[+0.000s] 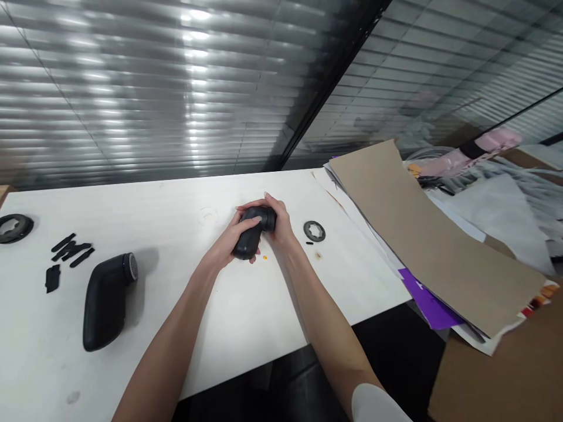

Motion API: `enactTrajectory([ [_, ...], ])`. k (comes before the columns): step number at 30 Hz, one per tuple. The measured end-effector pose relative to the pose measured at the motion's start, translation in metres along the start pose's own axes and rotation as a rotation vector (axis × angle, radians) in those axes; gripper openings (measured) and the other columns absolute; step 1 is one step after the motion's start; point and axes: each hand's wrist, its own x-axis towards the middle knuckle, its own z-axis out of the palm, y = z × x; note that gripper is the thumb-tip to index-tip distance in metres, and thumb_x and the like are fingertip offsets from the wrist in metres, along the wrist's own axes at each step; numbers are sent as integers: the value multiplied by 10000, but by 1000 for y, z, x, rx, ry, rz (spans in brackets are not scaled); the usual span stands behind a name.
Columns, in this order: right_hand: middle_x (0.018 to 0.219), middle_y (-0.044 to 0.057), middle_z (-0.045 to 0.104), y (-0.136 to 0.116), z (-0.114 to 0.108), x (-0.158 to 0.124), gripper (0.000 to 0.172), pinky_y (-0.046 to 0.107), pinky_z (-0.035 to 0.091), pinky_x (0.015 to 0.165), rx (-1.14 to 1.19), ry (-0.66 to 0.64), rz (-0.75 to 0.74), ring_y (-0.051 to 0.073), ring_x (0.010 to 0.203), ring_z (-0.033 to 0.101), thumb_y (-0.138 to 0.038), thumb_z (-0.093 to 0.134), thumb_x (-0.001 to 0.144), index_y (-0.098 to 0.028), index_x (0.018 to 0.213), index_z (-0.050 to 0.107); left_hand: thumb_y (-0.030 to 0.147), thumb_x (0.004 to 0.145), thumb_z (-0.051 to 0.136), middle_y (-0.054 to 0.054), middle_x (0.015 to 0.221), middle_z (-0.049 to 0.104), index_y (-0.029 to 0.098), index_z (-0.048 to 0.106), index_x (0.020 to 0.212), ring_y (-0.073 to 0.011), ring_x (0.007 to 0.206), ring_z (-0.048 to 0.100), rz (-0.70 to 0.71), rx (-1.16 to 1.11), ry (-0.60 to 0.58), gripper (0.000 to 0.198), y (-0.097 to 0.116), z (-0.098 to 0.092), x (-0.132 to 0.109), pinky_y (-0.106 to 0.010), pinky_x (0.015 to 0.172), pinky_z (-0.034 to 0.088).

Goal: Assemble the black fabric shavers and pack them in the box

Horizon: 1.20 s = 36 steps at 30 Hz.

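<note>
My left hand (229,241) is wrapped round the body of a black, angled fabric shaver (248,239), its thumb lying across the top. My right hand (280,223) closes round the shaver's round head end from the right. The shaver is held just over the white table, and its head faces right, partly hidden by my fingers. A flat black ring (320,237) with a toothed opening lies to the right of my right hand, with a small black strip (309,243) beside it. A tiny yellow piece (265,258) sits just below the hands.
On the left, a second black fabric shaver (105,305) with a perforated head lies near several black strips (73,248), a small black piece (52,278) and another dark ring (21,230). Cardboard sheets (422,234) overhang the white table (176,205) at right. Blinds stand behind.
</note>
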Motion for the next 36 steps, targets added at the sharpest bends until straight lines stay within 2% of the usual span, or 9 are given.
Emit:
enactTrajectory([
  [4,698,95,748,4,5,4,487,339,542,626,31,129,24,233,643,687,-633,690,802,-183,643,792,498,796,812,-18,851,645,267,463,1367,-213,485,655,6,-11,1,708,-1,0,2,-279,349,477],
  [7,683,100,731,6,7,5,458,349,514,571,19,144,35,240,621,662,-594,655,798,-179,646,775,496,810,793,-12,778,643,258,479,1339,-223,482,650,15,-30,-10,660,-3,-3,6,-272,348,469],
  [9,694,103,731,7,7,5,438,363,528,586,-4,138,28,247,637,661,-560,619,808,-177,664,778,499,812,792,-11,729,638,245,499,1315,-229,475,641,20,-54,-27,635,-5,-6,8,-272,347,461],
  [12,711,92,737,7,7,4,397,378,576,696,-39,149,-21,247,701,673,-489,577,803,-185,663,788,516,808,801,-28,681,636,201,548,1237,-227,457,620,2,-104,-38,589,-7,-9,10,-277,344,443],
  [17,762,88,759,4,8,2,381,405,584,862,-119,131,-102,280,850,720,-421,521,811,-206,658,797,488,868,723,-81,603,611,156,602,930,-213,435,583,-44,-128,-37,360,-5,-11,10,-276,345,407],
  [21,765,70,759,8,4,1,385,407,564,898,-210,130,-181,280,855,726,-402,499,830,-224,682,806,469,886,703,-97,606,603,144,612,808,-188,434,562,-53,-148,-54,347,-5,-15,13,-257,343,383],
  [28,824,44,797,27,4,6,409,366,548,896,-205,169,-243,252,883,736,-391,479,856,-227,722,829,433,934,647,-120,681,628,101,645,843,-175,492,577,-57,-196,-82,344,-5,-25,17,-215,322,357],
  [33,741,62,764,20,19,7,414,356,565,867,-80,221,-148,241,814,719,-396,471,831,-213,657,799,392,916,602,-108,648,615,102,635,880,-165,454,546,-54,-186,-12,294,3,-20,9,-206,304,334],
  [36,753,67,771,19,24,6,407,357,567,865,-46,228,-158,236,803,714,-409,483,830,-206,671,799,409,873,647,-99,654,624,125,609,932,-180,464,563,-41,-163,-1,293,5,-19,5,-210,306,335],
])
